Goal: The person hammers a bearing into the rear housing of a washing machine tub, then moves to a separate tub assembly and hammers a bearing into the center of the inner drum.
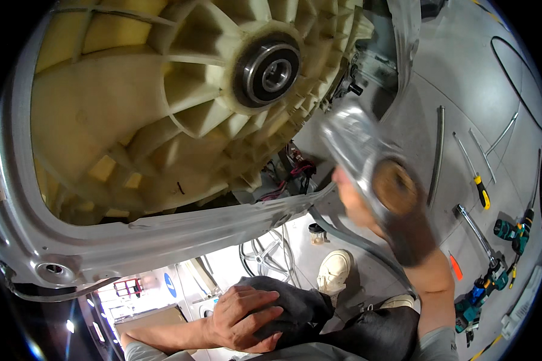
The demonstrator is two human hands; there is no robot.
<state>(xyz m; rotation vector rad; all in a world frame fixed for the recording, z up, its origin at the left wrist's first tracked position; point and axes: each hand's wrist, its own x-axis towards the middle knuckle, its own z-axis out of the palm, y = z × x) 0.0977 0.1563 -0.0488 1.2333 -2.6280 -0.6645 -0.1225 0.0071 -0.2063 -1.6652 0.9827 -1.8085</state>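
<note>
My right hand (353, 200) is raised at the right of the machine and closed round a hammer, smeared by motion. The hammer's metal head (356, 135) faces the camera, with a round brown wooden end (395, 186) showing in it; the handle is mostly hidden. My left hand (242, 316) rests on my dark-trousered knee, fingers apart and slightly bent, with nothing in it. Before me, a yellowed, ribbed plastic washing-machine tub (199, 84) sits inside a grey metal cabinet frame (180, 231). At its hub is a round bearing (275, 74) with a steel ring, apart from the hammer.
On the tiled floor at the right lie a yellow-black screwdriver (482, 191), a ratchet wrench (477, 231), a metal tube (438, 153) and green-black power drills (515, 228). A grey hose (361, 240), a small jar (317, 233) and a spoked metal pulley (262, 257) are near my feet.
</note>
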